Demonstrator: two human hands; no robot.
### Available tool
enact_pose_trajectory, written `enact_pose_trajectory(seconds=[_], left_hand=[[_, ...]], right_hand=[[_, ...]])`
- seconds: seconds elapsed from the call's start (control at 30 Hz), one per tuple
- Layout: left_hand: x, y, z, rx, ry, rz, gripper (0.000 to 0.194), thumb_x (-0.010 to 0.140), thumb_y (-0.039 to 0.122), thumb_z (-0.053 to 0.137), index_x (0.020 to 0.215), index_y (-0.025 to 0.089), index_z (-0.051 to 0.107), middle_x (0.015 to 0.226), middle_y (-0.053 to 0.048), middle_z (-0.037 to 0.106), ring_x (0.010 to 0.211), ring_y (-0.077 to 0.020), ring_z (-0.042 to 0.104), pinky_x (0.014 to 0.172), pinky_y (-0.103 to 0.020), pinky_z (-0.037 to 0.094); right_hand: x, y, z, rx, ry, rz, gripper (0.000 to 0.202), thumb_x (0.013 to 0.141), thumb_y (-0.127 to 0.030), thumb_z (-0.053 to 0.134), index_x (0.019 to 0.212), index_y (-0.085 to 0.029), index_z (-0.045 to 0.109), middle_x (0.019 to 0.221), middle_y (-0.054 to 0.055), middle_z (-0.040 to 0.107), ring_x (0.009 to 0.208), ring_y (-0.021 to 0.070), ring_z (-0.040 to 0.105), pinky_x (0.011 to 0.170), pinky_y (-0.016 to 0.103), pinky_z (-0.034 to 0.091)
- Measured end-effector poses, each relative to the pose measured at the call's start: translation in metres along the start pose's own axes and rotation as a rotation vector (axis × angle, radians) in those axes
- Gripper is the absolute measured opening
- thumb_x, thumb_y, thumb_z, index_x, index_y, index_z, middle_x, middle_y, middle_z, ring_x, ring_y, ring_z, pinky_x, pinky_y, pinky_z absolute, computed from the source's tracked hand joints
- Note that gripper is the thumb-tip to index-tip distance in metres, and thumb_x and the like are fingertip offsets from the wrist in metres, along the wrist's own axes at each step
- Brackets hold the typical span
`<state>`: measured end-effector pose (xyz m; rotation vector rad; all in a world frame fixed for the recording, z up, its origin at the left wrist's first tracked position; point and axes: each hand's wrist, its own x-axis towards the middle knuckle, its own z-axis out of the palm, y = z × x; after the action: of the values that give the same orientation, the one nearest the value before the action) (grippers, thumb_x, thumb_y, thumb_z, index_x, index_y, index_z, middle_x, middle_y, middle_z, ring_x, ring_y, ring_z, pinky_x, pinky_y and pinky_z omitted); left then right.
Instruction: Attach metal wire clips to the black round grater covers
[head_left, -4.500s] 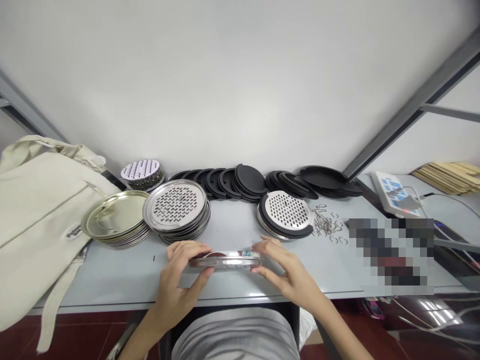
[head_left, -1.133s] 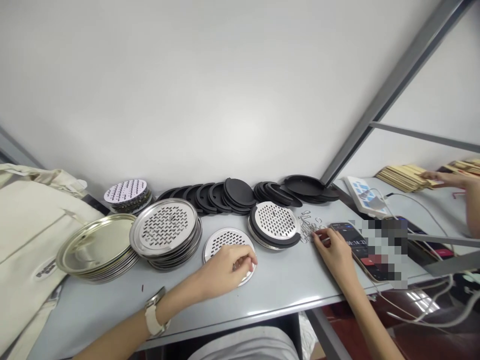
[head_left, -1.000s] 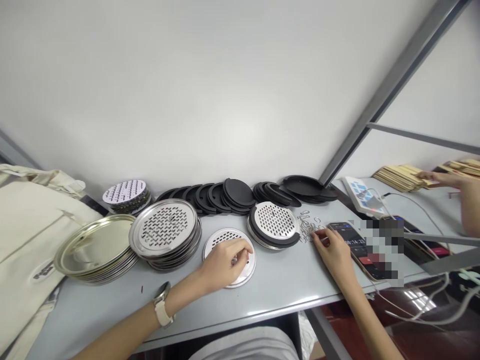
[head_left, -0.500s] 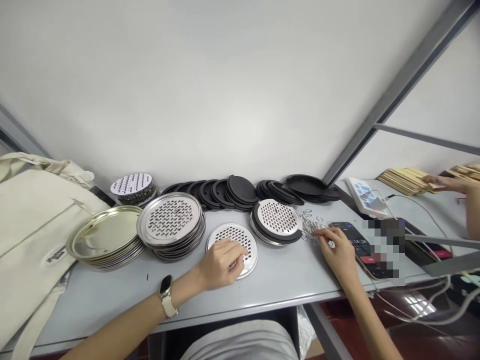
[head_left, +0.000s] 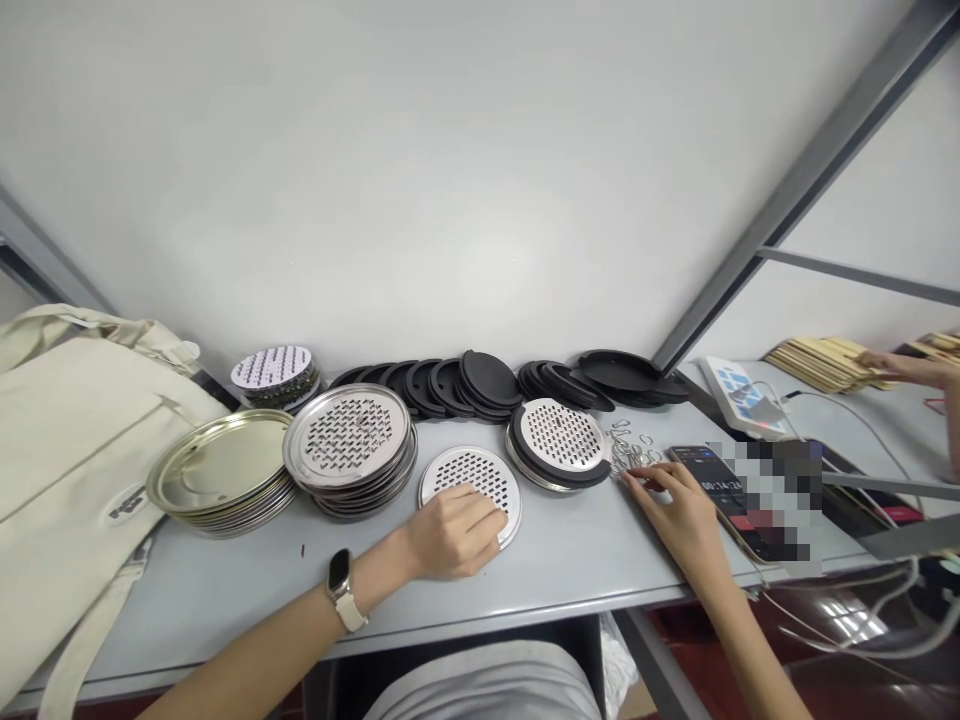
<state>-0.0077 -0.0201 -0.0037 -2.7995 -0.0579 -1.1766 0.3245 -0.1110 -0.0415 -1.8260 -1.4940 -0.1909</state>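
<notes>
The grey table (head_left: 555,565) runs beneath both hands. Well left of the left hand (head_left: 456,530) slumps a cream bag (head_left: 67,480); nearer that hand, also to its left and farther back, sit 1 stack of gold-toned lids (head_left: 221,465) and 1 of perforated metal plates (head_left: 352,435). Beyond and between the 2 hands is a stack with a black rim (head_left: 559,435). A single perforated disc (head_left: 469,467) lies partly under the left hand, whose fingers curl in; I can't tell whether they grip anything. The right hand (head_left: 679,505) narrows its fingertips at small metal rings (head_left: 637,450), its grip unclear.
</notes>
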Motion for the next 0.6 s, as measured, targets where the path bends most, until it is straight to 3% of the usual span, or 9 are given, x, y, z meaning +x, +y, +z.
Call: enact_pose_trajectory(seconds=[0.6], left_hand=[[0.0001, 0.0045, -0.0001, 0.069, -0.034, 0.091, 0.018, 0.085, 0.006, 0.043, 0.075, 0.015, 0.055, 0.058, 0.0, 0.049, 0.053, -0.0148, 0.041, 0.05, -0.031, 0.034]], right_hand=[[0.0047, 0.0017, 0.0018, 0.019, -0.065, 0.053, 0.041, 0.088, -0.054, 0.05, 0.08, -0.019, 0.069, 0.082, 0.008, 0.061, 0.071, 0.0215, 0.061, 0.067, 0.034, 0.049]])
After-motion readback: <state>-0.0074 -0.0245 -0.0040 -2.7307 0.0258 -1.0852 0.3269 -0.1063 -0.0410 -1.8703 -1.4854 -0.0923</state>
